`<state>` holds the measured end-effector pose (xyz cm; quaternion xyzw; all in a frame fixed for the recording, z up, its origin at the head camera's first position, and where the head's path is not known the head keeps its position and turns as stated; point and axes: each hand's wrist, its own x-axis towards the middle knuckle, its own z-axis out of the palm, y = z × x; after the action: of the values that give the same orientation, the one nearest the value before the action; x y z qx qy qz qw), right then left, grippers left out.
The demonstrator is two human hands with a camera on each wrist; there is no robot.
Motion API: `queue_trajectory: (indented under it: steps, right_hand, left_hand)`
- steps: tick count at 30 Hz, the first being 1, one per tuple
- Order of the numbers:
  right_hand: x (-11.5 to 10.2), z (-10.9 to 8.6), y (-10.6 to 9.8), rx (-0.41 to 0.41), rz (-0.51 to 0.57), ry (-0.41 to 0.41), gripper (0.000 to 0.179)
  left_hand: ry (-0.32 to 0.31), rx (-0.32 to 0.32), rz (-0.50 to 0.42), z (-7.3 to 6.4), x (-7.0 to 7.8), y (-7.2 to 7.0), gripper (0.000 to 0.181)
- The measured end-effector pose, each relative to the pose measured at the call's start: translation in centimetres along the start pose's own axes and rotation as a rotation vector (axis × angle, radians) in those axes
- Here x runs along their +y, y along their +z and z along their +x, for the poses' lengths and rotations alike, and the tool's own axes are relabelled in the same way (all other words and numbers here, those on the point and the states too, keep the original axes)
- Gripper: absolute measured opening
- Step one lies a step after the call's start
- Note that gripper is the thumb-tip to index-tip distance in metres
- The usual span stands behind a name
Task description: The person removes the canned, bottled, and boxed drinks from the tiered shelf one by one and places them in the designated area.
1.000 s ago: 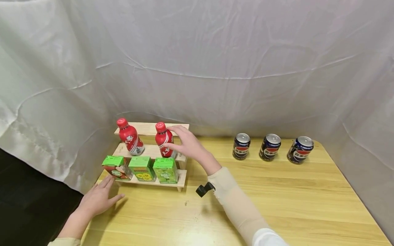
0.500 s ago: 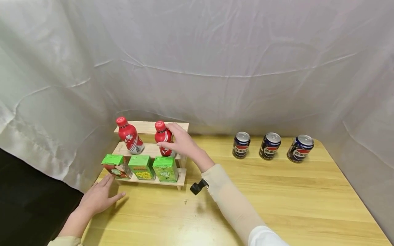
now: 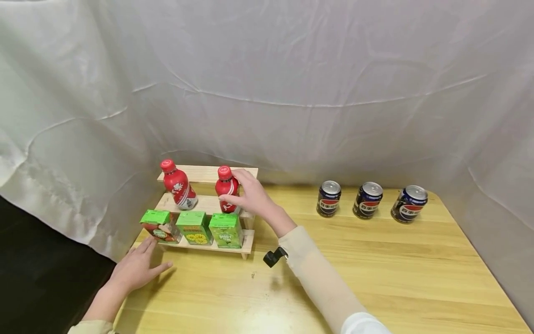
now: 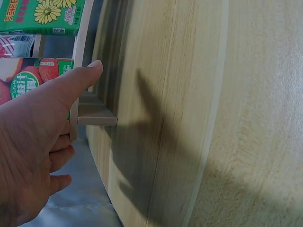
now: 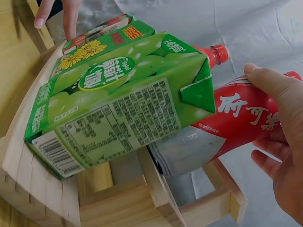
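My right hand [image 3: 255,197] grips a red bottle [image 3: 227,188] standing on the middle tier of a wooden stepped rack [image 3: 204,174]. In the right wrist view the thumb lies on the bottle's label side, with fingers partly hidden on its other side. A second red bottle [image 3: 178,185] stands to its left on the same tier. Three green-topped juice cartons line the lowest tier: a red-fronted one [image 3: 160,227], a yellow-flower one [image 3: 194,228] and a green-fruit one [image 5: 113,94]. My left hand [image 3: 135,266] lies at the rack's left front corner, thumb spread away, holding nothing.
Three dark blue cola cans, a left one [image 3: 328,199], a middle one [image 3: 368,200] and a right one [image 3: 409,204], stand apart at the back right of the wooden table [image 3: 375,269]. Grey cloth [image 3: 292,116] hangs behind and at both sides.
My right hand has closed in on the red bottle, and the bottle has shifted slightly right along its tier. My left hand has stayed at the rack's corner.
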<state>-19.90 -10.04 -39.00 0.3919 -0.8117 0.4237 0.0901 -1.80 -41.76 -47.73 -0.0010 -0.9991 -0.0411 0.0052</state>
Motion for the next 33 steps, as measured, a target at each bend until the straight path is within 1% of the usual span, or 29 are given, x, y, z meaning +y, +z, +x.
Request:
queue_trajectory:
  steps: [5,12,15,17,21,24,28,33]
  right_hand:
    - [0.1,-0.5,-0.3,0.037,0.003,-0.012,0.059]
    - [0.5,-1.8,-0.6,0.145,0.009,-0.037,0.06]
    - [0.9,-2.3,-0.4,0.199,0.049,-0.073,0.059]
    - [1.3,-2.4,-0.2,0.241,0.063,-0.118,0.058]
    - [1.9,-2.6,0.1,0.318,0.046,-0.205,0.057]
    - [2.0,-2.8,-0.1,0.361,0.038,-0.232,0.057]
    - [1.8,-3.3,-1.0,0.387,0.029,-0.244,0.057]
    - [1.5,-4.2,-2.3,0.39,-0.03,-0.257,0.056]
  left_hand:
    - [-0.006,0.0,0.003,0.0,-0.1,-0.1,0.099]
    - [-0.004,0.0,-0.005,0.0,-0.2,-0.4,0.1]
    - [-0.006,-0.004,-0.007,-0.1,-0.2,-0.4,0.099]
    - [-0.006,-0.004,-0.005,-0.1,-0.2,-0.4,0.099]
    - [-0.004,0.005,-0.008,-0.1,-0.1,-0.3,0.099]
    - [-0.003,0.003,-0.013,-0.1,-0.1,-0.2,0.099]
    - [-0.005,-0.001,-0.018,-0.1,0.0,0.1,0.099]
    - [-0.007,0.004,-0.014,-0.1,0.0,0.2,0.1]
